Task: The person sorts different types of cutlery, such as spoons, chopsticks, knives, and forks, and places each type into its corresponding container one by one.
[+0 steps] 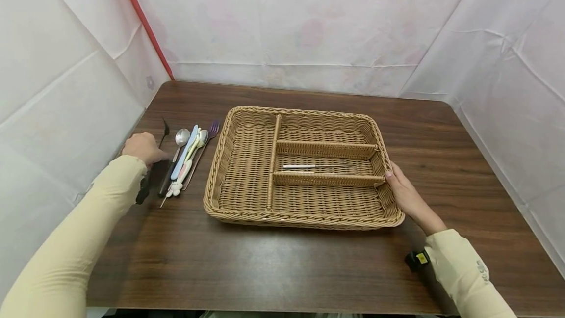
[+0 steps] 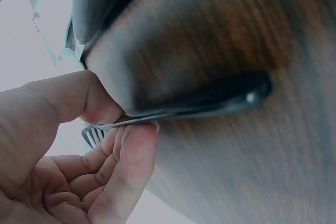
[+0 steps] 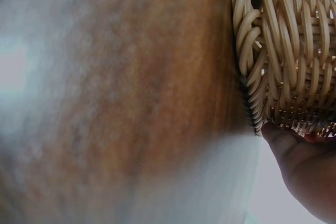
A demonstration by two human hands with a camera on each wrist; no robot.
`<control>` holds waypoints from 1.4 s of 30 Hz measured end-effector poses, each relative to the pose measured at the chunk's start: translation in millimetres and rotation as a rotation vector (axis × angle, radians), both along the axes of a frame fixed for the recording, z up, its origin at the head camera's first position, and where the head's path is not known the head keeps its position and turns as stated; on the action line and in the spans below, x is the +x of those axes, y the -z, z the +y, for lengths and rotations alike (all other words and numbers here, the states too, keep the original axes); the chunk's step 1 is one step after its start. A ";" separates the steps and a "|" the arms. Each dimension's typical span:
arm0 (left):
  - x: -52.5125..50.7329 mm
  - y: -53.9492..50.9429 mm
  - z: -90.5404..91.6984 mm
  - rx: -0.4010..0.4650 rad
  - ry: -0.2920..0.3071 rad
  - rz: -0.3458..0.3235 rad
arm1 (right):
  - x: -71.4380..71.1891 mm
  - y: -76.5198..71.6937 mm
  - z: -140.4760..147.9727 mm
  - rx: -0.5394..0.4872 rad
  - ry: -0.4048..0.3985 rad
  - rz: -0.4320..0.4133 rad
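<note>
In the head view my left hand [image 1: 143, 147] is at the left of the table, at the outer edge of a cutlery group. Its thumb and fingers pinch a dark fork [image 2: 152, 116] by the neck, as the left wrist view shows; the tines lie by the palm and the black handle points away. My right hand [image 1: 403, 193] holds the right rim of a wicker basket [image 1: 247, 219], its thumb on the edge. A slim white-handled metal utensil [image 1: 299, 166] lies in the basket's middle right compartment, partly hidden by a divider.
Beside the left hand lie a black-handled spoon [image 1: 182, 137], a blue-handled piece [image 1: 184, 153], a rabbit-handled piece [image 1: 176, 187], a smaller spoon [image 1: 202, 137] and a purple-tined fork [image 1: 214, 129]. White curtains [image 1: 300, 28] enclose the back and sides of the table [image 1: 260, 264].
</note>
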State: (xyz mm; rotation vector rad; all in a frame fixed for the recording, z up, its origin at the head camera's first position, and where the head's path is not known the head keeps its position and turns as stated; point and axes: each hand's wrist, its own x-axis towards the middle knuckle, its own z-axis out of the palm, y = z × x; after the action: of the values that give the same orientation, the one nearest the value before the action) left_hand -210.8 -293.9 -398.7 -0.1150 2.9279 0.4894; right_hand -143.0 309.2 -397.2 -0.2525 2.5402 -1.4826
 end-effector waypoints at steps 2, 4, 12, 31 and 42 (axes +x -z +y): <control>0.3 -0.5 -2.1 -0.005 0.012 0.004 | 0.4 -0.1 -0.3 -0.001 0.001 -0.002; 0.4 -1.7 -5.1 -0.014 0.037 0.029 | 0.6 -0.3 -0.7 0.002 0.001 0.002; -0.7 -15.7 -9.2 -0.018 0.116 0.122 | -0.6 -0.1 0.2 0.021 0.010 0.008; 9.1 -81.3 51.2 -0.077 0.315 0.357 | -2.4 0.8 -0.2 0.022 0.005 0.019; 22.9 -103.7 101.8 -0.062 0.446 0.402 | -2.7 2.0 0.6 -0.002 0.002 -0.004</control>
State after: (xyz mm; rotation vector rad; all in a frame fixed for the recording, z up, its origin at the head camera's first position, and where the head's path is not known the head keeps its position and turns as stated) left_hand -188.0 -192.1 -295.1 0.6895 3.2019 0.3823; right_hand -145.7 309.8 -399.2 -0.2471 2.5364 -1.4843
